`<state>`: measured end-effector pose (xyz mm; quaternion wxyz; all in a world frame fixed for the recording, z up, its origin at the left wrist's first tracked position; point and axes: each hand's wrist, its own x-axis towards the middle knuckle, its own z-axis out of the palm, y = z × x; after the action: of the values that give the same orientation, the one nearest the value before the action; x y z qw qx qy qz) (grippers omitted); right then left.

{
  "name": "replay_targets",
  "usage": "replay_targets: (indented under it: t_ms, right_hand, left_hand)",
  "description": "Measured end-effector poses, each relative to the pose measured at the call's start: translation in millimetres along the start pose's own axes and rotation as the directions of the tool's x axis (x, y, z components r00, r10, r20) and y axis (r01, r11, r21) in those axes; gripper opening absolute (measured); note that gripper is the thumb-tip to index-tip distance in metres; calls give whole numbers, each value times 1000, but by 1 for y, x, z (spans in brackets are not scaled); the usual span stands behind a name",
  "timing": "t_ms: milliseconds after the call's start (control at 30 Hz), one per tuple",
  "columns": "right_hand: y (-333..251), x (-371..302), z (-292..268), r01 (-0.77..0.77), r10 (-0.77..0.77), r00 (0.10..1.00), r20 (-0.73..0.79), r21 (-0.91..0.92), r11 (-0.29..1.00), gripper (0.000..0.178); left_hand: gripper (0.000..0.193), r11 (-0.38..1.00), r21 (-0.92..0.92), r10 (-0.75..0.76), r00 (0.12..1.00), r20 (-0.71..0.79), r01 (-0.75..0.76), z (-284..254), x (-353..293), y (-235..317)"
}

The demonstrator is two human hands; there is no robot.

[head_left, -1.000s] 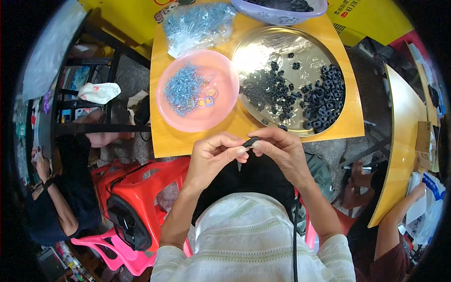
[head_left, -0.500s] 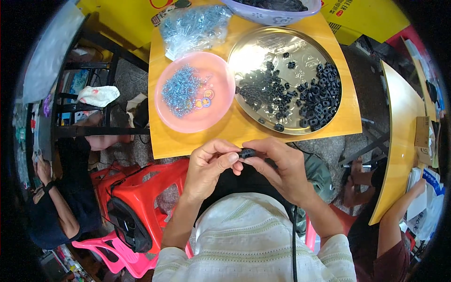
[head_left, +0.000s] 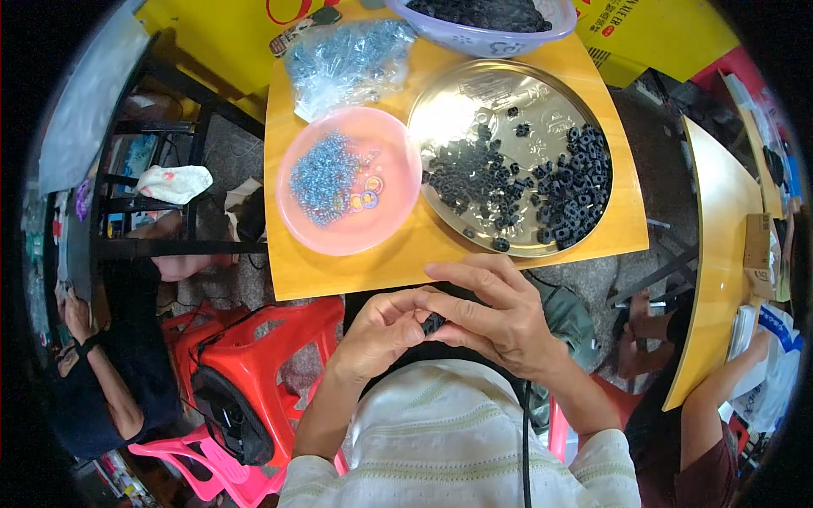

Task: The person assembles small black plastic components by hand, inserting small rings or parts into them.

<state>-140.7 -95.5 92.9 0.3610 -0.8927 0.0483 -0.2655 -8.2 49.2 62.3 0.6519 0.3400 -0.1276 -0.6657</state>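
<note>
Close to my body, just off the table's near edge, my two hands meet around a small black ridged plastic part [head_left: 434, 323]. My left hand [head_left: 381, 332] pinches one end of it between thumb and fingertips. From the other side my right hand [head_left: 500, 315] grips it with thumb and fingers, its upper fingers reaching over toward the left hand. Much of the part is hidden by the fingers. Beyond them on the table, a round gold metal tray [head_left: 474, 82] carries many loose black plastic pieces [head_left: 576, 190]. Left of it, a pink plastic bowl [head_left: 394, 207] holds small blue, clear-looking pieces [head_left: 323, 176] and several ringed discs.
At the table's [head_left: 339, 275] far side lie a clear bag of bluish pieces [head_left: 351, 63] and a lilac basin [head_left: 483, 38] with black contents. A red stool [head_left: 241, 347] bearing a black bag [head_left: 229, 415] stands left. Other people's arms [head_left: 114, 381] show at both sides.
Both hands have drawn nearer my body with the black part, which now sits tilted and more covered. My right hand's upper fingers have lifted and reach across toward my left hand.
</note>
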Motion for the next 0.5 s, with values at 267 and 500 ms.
replay_targets:
  t_ms: [267,500]
  right_hand:
    - [4,-2,-2,-7,6,999,47,14,1000,39]
    - [7,-6,4,-39,36,999,36,71,997,41]
  left_hand:
    - [53,973,225,37,999,13,-39,0,5,3]
    - [47,983,167,88,995,-50,-79,7,8,-9]
